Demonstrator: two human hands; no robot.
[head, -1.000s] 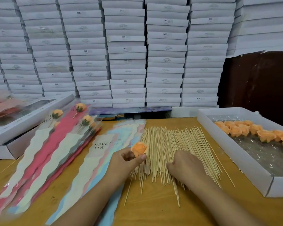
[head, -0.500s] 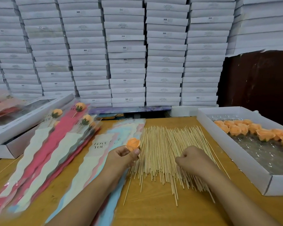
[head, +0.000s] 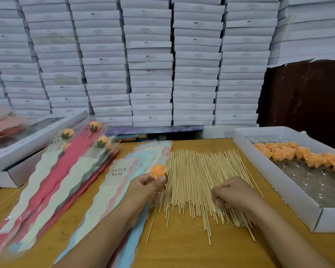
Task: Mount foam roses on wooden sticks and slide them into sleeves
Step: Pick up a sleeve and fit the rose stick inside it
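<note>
My left hand (head: 145, 187) pinches an orange foam rose (head: 159, 170) between thumb and fingers, just above the left edge of the wooden sticks (head: 193, 182). The sticks lie fanned out in a wide pile on the table. On the right part of that pile rests my right hand (head: 234, 194), its fingertips curled down and pinching at a stick. Under my left forearm lies a stack of pastel sleeves (head: 122, 171) printed "LOVE YOU". Further left, sleeved roses on sticks (head: 97, 144) lie stacked.
A white tray box (head: 278, 182) at the right holds several loose orange roses (head: 298, 153) on clear plastic. An open white box (head: 17, 157) sits at the left edge. Stacked white boxes (head: 151, 60) wall off the back of the wooden table (head: 182, 252).
My left hand has lifted the rose slightly up and left along the pile's edge. My right hand has shifted right across the sticks and curled its fingertips onto them.
</note>
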